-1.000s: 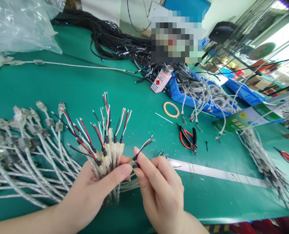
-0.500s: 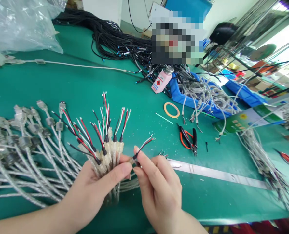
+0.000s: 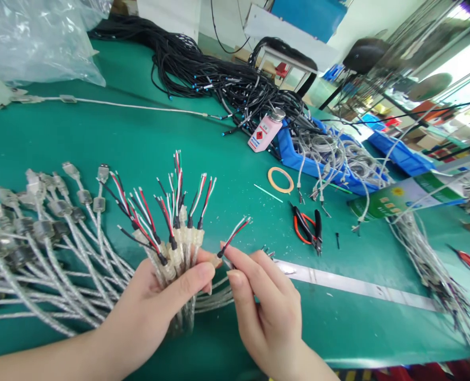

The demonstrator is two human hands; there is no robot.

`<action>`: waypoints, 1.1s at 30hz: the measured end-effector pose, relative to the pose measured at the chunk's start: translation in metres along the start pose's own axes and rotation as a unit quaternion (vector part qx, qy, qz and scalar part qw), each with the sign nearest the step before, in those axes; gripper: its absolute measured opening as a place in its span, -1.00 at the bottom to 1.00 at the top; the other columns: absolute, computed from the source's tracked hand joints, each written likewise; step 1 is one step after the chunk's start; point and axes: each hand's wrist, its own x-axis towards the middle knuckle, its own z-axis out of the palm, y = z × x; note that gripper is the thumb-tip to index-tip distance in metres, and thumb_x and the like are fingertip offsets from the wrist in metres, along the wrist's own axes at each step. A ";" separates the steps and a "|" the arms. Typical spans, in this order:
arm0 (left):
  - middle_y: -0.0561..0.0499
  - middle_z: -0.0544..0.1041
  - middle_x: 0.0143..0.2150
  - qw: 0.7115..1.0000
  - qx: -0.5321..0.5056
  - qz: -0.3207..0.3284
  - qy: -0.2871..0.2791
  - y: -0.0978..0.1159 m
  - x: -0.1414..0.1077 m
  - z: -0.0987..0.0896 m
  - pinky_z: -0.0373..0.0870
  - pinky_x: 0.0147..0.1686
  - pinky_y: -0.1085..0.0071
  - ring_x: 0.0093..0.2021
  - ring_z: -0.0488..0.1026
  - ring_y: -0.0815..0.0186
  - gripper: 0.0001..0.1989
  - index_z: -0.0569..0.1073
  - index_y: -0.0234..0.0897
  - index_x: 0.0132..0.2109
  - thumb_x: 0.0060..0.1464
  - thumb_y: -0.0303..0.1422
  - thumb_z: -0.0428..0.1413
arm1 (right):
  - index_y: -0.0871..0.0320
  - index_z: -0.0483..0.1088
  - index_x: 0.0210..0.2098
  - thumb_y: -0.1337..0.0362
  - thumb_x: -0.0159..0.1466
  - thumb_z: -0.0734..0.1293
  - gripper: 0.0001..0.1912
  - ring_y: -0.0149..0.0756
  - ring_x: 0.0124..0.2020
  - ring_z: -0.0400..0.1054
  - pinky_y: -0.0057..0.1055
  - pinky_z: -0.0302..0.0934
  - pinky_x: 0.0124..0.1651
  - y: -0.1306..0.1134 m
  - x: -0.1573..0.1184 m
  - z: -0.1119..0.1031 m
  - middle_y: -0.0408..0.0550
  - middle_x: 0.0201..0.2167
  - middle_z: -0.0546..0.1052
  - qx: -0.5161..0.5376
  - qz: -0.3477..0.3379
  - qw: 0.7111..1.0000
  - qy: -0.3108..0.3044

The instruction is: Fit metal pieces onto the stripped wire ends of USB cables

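My left hand is closed around a bunch of clear-jacketed USB cables, their stripped ends pointing upward. Red, white, green and black wires fan out above the pale moulded collars. One cable end lies apart from the bunch at my left thumb and leans right. My right hand is beside it, its index fingertip close to the base of the wires and its thumb held apart. A small silvery thing shows between those fingers, too hidden to name. More cables run behind my right hand.
USB plugs and cables cover the table's left side. Ahead are black cables, a pink bottle, a tape ring, cutters and a blue bin of cables. A steel ruler-like strip lies right.
My right thumb has drawn back to the right, away from the single cable end, widening its gap. My left hand keeps its hold on the bunch. The view has shifted slightly.
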 end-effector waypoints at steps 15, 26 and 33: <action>0.25 0.58 -0.43 1.000 -0.007 -0.006 0.008 -0.001 0.002 0.001 0.40 -0.32 0.71 -0.37 0.47 0.49 -0.90 0.63 0.06 -0.28 0.01 -0.15 0.30 | 0.30 0.39 0.06 0.39 0.38 0.24 -0.72 -0.38 -0.43 0.27 -0.40 0.21 -0.42 0.000 0.003 -0.005 -0.03 -0.36 0.49 -0.017 -0.015 1.000 -0.008; 0.21 0.58 -0.40 0.999 -0.018 -0.011 -0.025 0.003 0.002 0.004 0.41 -0.28 0.62 -0.34 0.46 0.44 -0.94 0.63 -0.01 -0.28 0.09 -0.23 0.27 | 0.28 0.39 0.06 0.41 0.36 0.25 -0.71 -0.35 -0.40 0.30 -0.36 0.23 -0.40 0.001 0.005 -0.006 -0.01 -0.34 0.51 -0.020 -0.021 0.999 -0.021; 0.19 0.60 -0.35 1.000 -0.011 -0.019 -0.010 0.000 0.002 0.003 0.41 -0.28 0.61 -0.31 0.47 0.42 -0.95 0.63 -0.04 -0.27 0.08 -0.25 0.28 | 0.29 0.40 0.06 0.41 0.35 0.28 -0.71 -0.33 -0.40 0.30 -0.34 0.23 -0.40 0.001 0.003 -0.003 0.00 -0.36 0.50 -0.029 -0.019 0.999 -0.003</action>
